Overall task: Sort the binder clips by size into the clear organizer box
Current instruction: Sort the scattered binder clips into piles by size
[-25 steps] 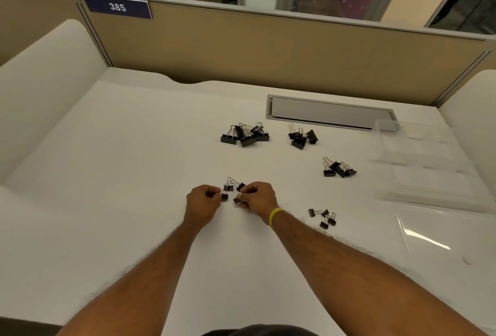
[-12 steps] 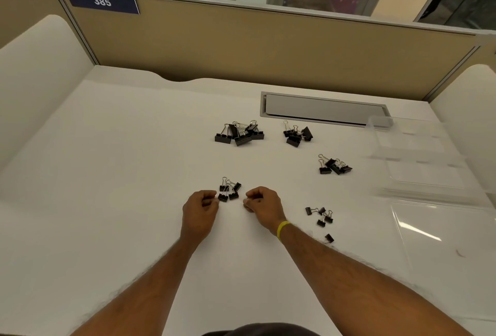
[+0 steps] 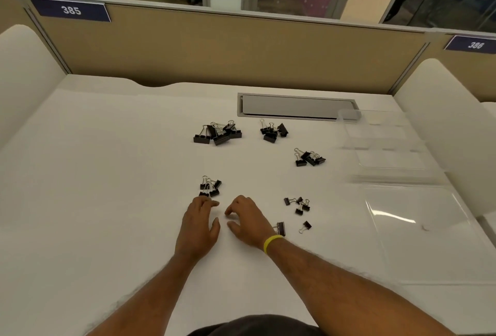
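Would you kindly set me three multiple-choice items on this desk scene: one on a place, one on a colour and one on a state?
1. Where does the box stand?
A. far left
B. far right
C. on the person's lap

2. What colour is the wristband?
A. red
B. yellow
C. blue

3. What is the right hand doing?
A. gripping a clip
B. pressing on the box
C. holding nothing

Answers:
1 B: the clear box lies right of the clip piles, by the desk's right edge.
2 B: a yellow band circles the right wrist.
3 C: its fingers are loosely curled over bare desk, with nothing between them.
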`<state>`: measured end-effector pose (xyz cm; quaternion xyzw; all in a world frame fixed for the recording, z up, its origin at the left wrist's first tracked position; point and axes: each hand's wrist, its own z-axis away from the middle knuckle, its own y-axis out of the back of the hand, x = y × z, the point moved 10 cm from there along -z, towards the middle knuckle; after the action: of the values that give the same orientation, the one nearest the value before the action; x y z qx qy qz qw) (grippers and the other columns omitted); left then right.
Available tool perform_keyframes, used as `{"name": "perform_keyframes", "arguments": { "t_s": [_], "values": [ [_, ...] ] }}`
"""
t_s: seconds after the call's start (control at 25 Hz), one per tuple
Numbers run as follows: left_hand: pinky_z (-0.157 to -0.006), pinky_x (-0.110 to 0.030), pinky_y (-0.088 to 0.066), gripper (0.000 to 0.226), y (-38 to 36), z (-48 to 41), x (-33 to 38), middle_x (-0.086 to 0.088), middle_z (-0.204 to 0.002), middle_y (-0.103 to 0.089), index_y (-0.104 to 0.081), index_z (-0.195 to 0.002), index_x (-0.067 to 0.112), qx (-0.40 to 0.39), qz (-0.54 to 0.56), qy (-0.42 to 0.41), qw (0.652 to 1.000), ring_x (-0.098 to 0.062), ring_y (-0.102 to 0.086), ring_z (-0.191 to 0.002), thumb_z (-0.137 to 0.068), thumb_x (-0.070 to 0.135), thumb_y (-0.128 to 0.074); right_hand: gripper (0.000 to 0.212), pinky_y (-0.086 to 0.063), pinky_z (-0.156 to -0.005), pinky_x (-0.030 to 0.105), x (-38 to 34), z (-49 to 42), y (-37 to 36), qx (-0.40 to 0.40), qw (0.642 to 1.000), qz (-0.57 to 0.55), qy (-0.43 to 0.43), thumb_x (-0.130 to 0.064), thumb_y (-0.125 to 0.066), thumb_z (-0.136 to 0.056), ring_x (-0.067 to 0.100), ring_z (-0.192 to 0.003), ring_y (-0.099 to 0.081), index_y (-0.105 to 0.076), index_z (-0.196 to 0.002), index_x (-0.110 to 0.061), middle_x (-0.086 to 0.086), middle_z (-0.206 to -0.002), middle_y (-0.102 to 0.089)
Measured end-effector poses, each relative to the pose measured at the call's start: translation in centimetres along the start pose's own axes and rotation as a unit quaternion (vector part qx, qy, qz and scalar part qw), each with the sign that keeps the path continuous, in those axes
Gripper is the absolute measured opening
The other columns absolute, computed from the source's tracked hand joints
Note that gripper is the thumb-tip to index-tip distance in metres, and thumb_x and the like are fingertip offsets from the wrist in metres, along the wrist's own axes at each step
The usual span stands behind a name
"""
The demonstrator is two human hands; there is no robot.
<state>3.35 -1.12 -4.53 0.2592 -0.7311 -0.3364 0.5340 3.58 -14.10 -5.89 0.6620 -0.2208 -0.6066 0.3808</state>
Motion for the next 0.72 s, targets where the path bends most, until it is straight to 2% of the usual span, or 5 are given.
{"name": "perform_keyframes", "arguments": {
  "t_s": [0.08, 0.16, 0.4, 0.6, 0.72],
  "values": [
    [-0.096, -0.033, -0.04, 0.036, -1.5, 0.7, 1.2, -0.002, -0.124, -0.052, -0.058, -0.117, 0.017, -0.032, -0.04, -0.036, 0.998, -0.016, -0.049, -0.117, -0.083, 0.029, -0.052, 0.025, -0.041, -0.089, 0.033, -1.0, 1.2, -0.4, -0.001, 0.994, 0.093, 0.062, -0.022, -0.06, -0.084, 0.022, -0.102, -0.05, -0.064, -0.108, -0.014, 0.004, -0.113, -0.056],
    [-0.098, -0.034, -0.037, 0.038, -2.9, 1.4, 2.3, -0.002, -0.126, -0.054, -0.058, -0.117, 0.018, -0.056, -0.054, -0.057, 0.995, -0.017, -0.049, -0.119, -0.085, 0.033, -0.045, 0.029, -0.042, -0.093, 0.037, -1.1, 2.5, -0.3, 0.012, 0.986, 0.135, 0.093, -0.026, -0.056, -0.086, 0.026, -0.107, -0.051, -0.063, -0.111, -0.014, 0.006, -0.118, -0.057],
    [-0.098, -0.032, -0.035, 0.039, -4.7, 2.0, 4.4, 0.003, -0.123, -0.054, -0.058, -0.119, 0.021, -0.089, -0.075, -0.102, 0.988, -0.013, -0.048, -0.119, -0.084, 0.033, -0.043, 0.034, -0.042, -0.102, 0.04, 1.2, 6.0, 2.5, 0.029, 0.977, 0.183, 0.107, -0.034, -0.057, -0.087, 0.03, -0.121, -0.048, -0.062, -0.112, -0.012, 0.013, -0.131, -0.054],
    [-0.094, -0.029, -0.034, 0.036, -5.9, 2.3, 6.4, 0.006, -0.117, -0.056, -0.059, -0.115, 0.023, -0.101, -0.074, -0.118, 0.985, -0.012, -0.049, -0.113, -0.083, 0.031, -0.044, 0.033, -0.044, -0.104, 0.035, 5.0, 10.2, 4.9, 0.074, 0.976, 0.193, 0.069, -0.027, -0.051, -0.091, 0.026, -0.126, -0.049, -0.061, -0.12, -0.014, 0.009, -0.136, -0.054],
    [-0.092, -0.026, -0.03, 0.035, -6.9, 2.3, 7.7, 0.006, -0.115, -0.056, -0.059, -0.112, 0.023, -0.112, -0.068, -0.124, 0.984, -0.012, -0.049, -0.111, -0.081, 0.03, -0.045, 0.033, -0.052, -0.092, 0.033, 5.7, 11.1, 5.1, 0.074, 0.978, 0.184, 0.057, -0.014, -0.049, -0.09, 0.022, -0.127, -0.047, -0.061, -0.12, -0.016, 0.007, -0.134, -0.055]
  ]
}}
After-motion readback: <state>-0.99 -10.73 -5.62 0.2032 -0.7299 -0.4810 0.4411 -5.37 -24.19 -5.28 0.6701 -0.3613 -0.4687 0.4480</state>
